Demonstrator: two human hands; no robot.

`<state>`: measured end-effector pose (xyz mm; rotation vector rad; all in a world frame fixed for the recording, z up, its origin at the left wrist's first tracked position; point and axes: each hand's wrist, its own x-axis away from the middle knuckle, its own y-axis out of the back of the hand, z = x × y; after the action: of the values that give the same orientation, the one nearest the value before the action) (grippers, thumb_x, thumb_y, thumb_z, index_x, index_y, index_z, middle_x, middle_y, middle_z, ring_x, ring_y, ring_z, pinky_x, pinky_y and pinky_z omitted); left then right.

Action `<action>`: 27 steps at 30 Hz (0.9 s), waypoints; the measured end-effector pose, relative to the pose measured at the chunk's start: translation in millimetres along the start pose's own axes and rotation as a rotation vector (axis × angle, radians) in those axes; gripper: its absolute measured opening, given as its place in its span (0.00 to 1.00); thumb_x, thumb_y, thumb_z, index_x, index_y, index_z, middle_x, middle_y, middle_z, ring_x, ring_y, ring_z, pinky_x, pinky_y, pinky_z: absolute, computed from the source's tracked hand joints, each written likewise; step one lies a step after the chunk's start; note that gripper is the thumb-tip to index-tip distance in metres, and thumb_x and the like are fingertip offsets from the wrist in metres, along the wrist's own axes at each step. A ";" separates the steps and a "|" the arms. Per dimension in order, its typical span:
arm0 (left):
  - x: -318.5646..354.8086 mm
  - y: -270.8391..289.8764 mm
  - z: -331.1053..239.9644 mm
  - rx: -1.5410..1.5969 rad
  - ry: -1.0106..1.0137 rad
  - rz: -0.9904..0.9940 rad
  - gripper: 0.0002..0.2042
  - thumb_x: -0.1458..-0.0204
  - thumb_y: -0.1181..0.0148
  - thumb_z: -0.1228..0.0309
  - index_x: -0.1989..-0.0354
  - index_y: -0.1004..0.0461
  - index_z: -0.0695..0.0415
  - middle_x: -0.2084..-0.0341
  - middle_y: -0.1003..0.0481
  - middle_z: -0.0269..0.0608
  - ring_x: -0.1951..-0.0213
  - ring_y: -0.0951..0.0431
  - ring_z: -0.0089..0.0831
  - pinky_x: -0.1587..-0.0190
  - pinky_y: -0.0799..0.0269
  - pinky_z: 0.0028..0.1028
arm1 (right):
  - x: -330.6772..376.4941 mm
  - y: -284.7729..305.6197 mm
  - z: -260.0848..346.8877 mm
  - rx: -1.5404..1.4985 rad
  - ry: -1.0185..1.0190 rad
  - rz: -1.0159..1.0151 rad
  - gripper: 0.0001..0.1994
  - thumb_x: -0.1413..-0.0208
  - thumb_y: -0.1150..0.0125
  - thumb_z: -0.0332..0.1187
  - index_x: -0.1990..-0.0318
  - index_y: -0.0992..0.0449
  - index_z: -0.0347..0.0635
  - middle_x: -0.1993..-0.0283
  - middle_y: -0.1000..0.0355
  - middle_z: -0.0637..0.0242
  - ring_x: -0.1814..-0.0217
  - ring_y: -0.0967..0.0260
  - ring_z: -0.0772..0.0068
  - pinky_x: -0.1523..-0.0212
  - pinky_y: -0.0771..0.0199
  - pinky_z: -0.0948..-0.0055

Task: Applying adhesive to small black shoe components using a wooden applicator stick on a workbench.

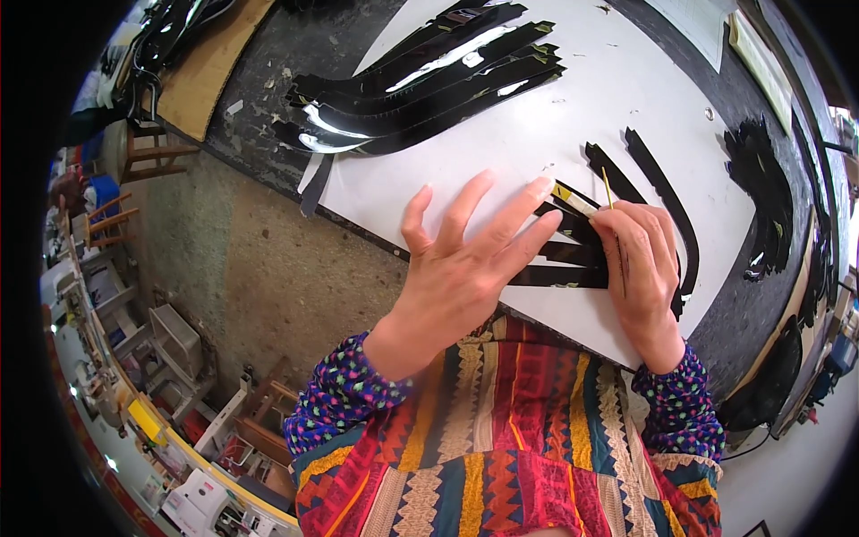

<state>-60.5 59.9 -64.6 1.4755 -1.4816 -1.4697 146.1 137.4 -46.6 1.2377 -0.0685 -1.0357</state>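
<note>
My right hand [638,255] is closed in a pinch around a thin yellow stick [607,186], whose tip points up and away. My left hand [474,259] is open, fingers spread, palm down. Its index fingertip rests by the end of a narrow black strip [577,199] with a yellow and whitish patch on it. Several more black strips [573,276] fan out under and between my hands on the white board [447,179]. Two longer black strips lie just beyond my right hand, one a curved strip [667,183].
A pile of glossy black curved strips [438,80] lies at the far left of the board. More dark strips [761,192] are heaped at the right on the dark table [259,98]. Wooden stools [157,152] and shelving stand on the floor at left.
</note>
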 end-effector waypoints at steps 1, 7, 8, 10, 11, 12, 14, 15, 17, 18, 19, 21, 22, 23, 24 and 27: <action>2.8 0.9 -0.6 0.017 0.006 -0.010 0.28 0.48 0.45 0.79 0.39 0.25 0.35 0.40 0.32 0.21 0.39 0.37 0.32 0.32 0.62 0.46 | -0.8 0.0 0.1 0.000 -0.013 0.002 0.15 0.54 0.33 0.15 0.57 0.25 0.34 0.61 0.26 0.57 0.61 0.28 0.55 0.60 0.26 0.63; 14.9 3.7 -6.7 0.029 0.069 0.003 0.30 0.52 0.44 0.82 0.40 0.24 0.39 0.44 0.31 0.22 0.42 0.36 0.29 0.32 0.63 0.44 | -0.8 1.2 -2.2 -0.054 -0.033 -0.026 0.15 0.52 0.36 0.13 0.56 0.27 0.34 0.61 0.28 0.56 0.61 0.28 0.55 0.61 0.26 0.65; 15.5 2.6 -7.2 0.027 0.073 0.003 0.30 0.52 0.44 0.82 0.40 0.24 0.39 0.44 0.31 0.22 0.42 0.36 0.29 0.32 0.63 0.44 | -0.8 1.8 -1.7 -0.086 -0.038 -0.047 0.14 0.51 0.36 0.13 0.56 0.27 0.34 0.61 0.28 0.56 0.62 0.28 0.57 0.63 0.26 0.67; 16.0 -0.1 -7.8 0.021 0.079 -0.034 0.29 0.52 0.44 0.81 0.40 0.24 0.40 0.48 0.31 0.24 0.44 0.35 0.27 0.32 0.62 0.44 | -3.1 8.7 1.1 -0.183 -0.070 0.003 0.12 0.46 0.39 0.13 0.56 0.27 0.34 0.61 0.29 0.56 0.65 0.28 0.63 0.67 0.27 0.72; 16.8 -0.4 -7.8 0.019 0.083 -0.034 0.29 0.52 0.44 0.81 0.40 0.24 0.40 0.48 0.31 0.24 0.44 0.35 0.27 0.32 0.62 0.44 | -2.7 12.1 4.9 -0.185 -0.068 0.004 0.12 0.46 0.39 0.13 0.56 0.27 0.34 0.61 0.29 0.56 0.65 0.28 0.63 0.67 0.27 0.72; 17.8 -0.7 -7.7 0.037 0.081 -0.047 0.28 0.52 0.43 0.81 0.41 0.23 0.42 0.48 0.31 0.25 0.44 0.35 0.27 0.33 0.62 0.44 | -1.7 14.5 9.1 -0.361 -0.235 0.076 0.11 0.45 0.39 0.13 0.56 0.27 0.34 0.61 0.29 0.56 0.66 0.28 0.65 0.67 0.27 0.73; 18.2 0.9 -7.8 0.054 0.083 -0.059 0.27 0.52 0.43 0.80 0.41 0.23 0.43 0.49 0.31 0.25 0.45 0.35 0.26 0.33 0.62 0.44 | -1.9 14.8 12.2 -0.543 -0.428 0.188 0.10 0.45 0.40 0.14 0.57 0.27 0.35 0.61 0.28 0.57 0.66 0.28 0.67 0.66 0.26 0.73; 17.4 3.5 -8.4 0.083 0.084 -0.059 0.26 0.51 0.43 0.80 0.42 0.23 0.46 0.50 0.30 0.26 0.46 0.34 0.26 0.33 0.61 0.43 | -1.4 13.2 11.4 -0.545 -0.428 0.191 0.10 0.45 0.40 0.14 0.57 0.27 0.35 0.61 0.28 0.57 0.66 0.28 0.67 0.66 0.26 0.73; 18.0 5.7 -7.2 0.112 0.090 -0.055 0.24 0.50 0.44 0.79 0.42 0.23 0.48 0.51 0.29 0.27 0.47 0.33 0.27 0.33 0.61 0.43 | 0.3 8.1 9.5 -0.409 -0.335 0.171 0.10 0.45 0.39 0.14 0.57 0.26 0.35 0.60 0.28 0.58 0.65 0.27 0.66 0.65 0.26 0.73; 19.2 5.8 -5.6 0.137 0.070 -0.092 0.22 0.49 0.44 0.77 0.43 0.22 0.50 0.51 0.27 0.28 0.48 0.32 0.27 0.33 0.61 0.43 | -1.4 7.0 10.6 -0.389 -0.335 0.167 0.10 0.46 0.39 0.15 0.58 0.26 0.36 0.60 0.27 0.58 0.64 0.26 0.63 0.64 0.25 0.73; 19.9 6.3 -4.4 0.162 0.049 -0.129 0.20 0.48 0.43 0.74 0.44 0.22 0.52 0.51 0.26 0.29 0.49 0.31 0.27 0.33 0.61 0.43 | -2.4 6.5 11.9 -0.394 -0.336 0.170 0.10 0.46 0.39 0.15 0.58 0.26 0.36 0.60 0.27 0.58 0.64 0.26 0.63 0.64 0.25 0.73; 17.9 11.8 -5.5 0.207 0.061 -0.106 0.19 0.47 0.43 0.71 0.45 0.22 0.52 0.49 0.25 0.29 0.50 0.30 0.27 0.33 0.60 0.43 | -1.9 6.2 12.9 -0.360 -0.333 0.162 0.10 0.45 0.38 0.15 0.58 0.26 0.37 0.60 0.27 0.57 0.63 0.27 0.61 0.63 0.25 0.71; 16.8 13.2 -5.6 0.250 0.070 -0.086 0.18 0.46 0.43 0.68 0.46 0.21 0.52 0.48 0.24 0.30 0.50 0.30 0.27 0.32 0.60 0.42 | -1.9 5.6 12.8 -0.360 -0.335 0.165 0.10 0.45 0.38 0.15 0.58 0.26 0.37 0.60 0.27 0.57 0.63 0.27 0.61 0.63 0.25 0.71; 15.8 11.6 -6.1 0.251 0.072 -0.083 0.18 0.46 0.43 0.68 0.46 0.21 0.52 0.48 0.24 0.30 0.50 0.30 0.27 0.32 0.60 0.42 | -2.1 5.5 13.2 -0.346 -0.327 0.167 0.10 0.45 0.38 0.15 0.58 0.26 0.37 0.60 0.27 0.57 0.63 0.26 0.60 0.63 0.25 0.71; 13.9 8.5 -7.7 0.212 0.062 -0.102 0.19 0.45 0.44 0.66 0.45 0.21 0.52 0.46 0.25 0.29 0.50 0.30 0.27 0.32 0.61 0.43 | -2.4 5.4 13.7 -0.332 -0.320 0.169 0.10 0.45 0.38 0.16 0.57 0.26 0.37 0.60 0.27 0.56 0.62 0.26 0.59 0.63 0.25 0.70; 8.6 2.7 -12.7 0.162 0.066 -0.091 0.19 0.44 0.45 0.63 0.45 0.21 0.51 0.43 0.25 0.27 0.48 0.31 0.27 0.32 0.61 0.43 | -7.9 8.6 17.4 -0.324 -0.283 0.189 0.10 0.45 0.38 0.16 0.57 0.26 0.37 0.60 0.27 0.56 0.61 0.26 0.57 0.62 0.25 0.69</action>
<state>-51.5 47.6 -61.7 1.6912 -1.5422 -1.3660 137.2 129.5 -29.4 0.7718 -0.2237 -1.0049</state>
